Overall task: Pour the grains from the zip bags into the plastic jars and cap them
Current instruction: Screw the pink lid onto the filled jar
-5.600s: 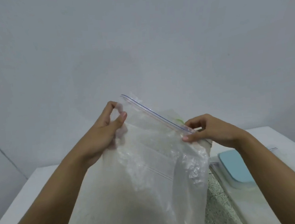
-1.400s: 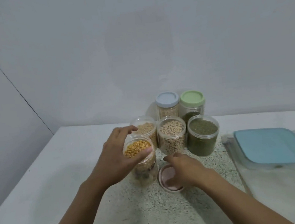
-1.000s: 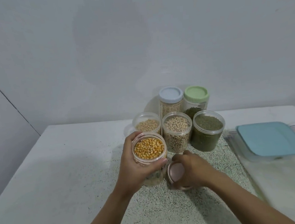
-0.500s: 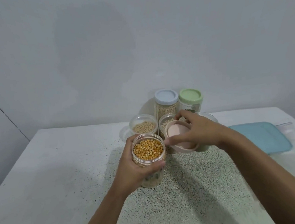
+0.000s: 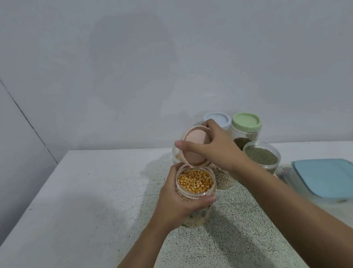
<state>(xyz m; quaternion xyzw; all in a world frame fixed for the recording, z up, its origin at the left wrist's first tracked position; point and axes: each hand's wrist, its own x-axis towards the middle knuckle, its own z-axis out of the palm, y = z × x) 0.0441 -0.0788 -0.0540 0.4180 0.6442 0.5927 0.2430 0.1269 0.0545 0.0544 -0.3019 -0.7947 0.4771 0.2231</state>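
A clear plastic jar (image 5: 195,183) filled with yellow corn kernels stands on the speckled mat, uncapped. My left hand (image 5: 177,204) grips it round its side. My right hand (image 5: 213,147) holds a pink lid (image 5: 195,148) by its rim, tilted with its inside facing me, just above and behind the jar's mouth. The lid's lower edge is close to the jar's far rim.
Behind stand a blue-capped jar (image 5: 221,122), a green-capped jar (image 5: 246,127), an uncapped jar of green grains (image 5: 262,160) and two uncapped jars of pale grains, mostly hidden by my right hand. A blue-lidded box (image 5: 329,178) lies on zip bags at right. The white table (image 5: 71,207) extends left.
My right hand picked the pink lid up from the mat, lifted it past the back jars and brought it over the corn jar's mouth. My left hand keeps holding the jar.
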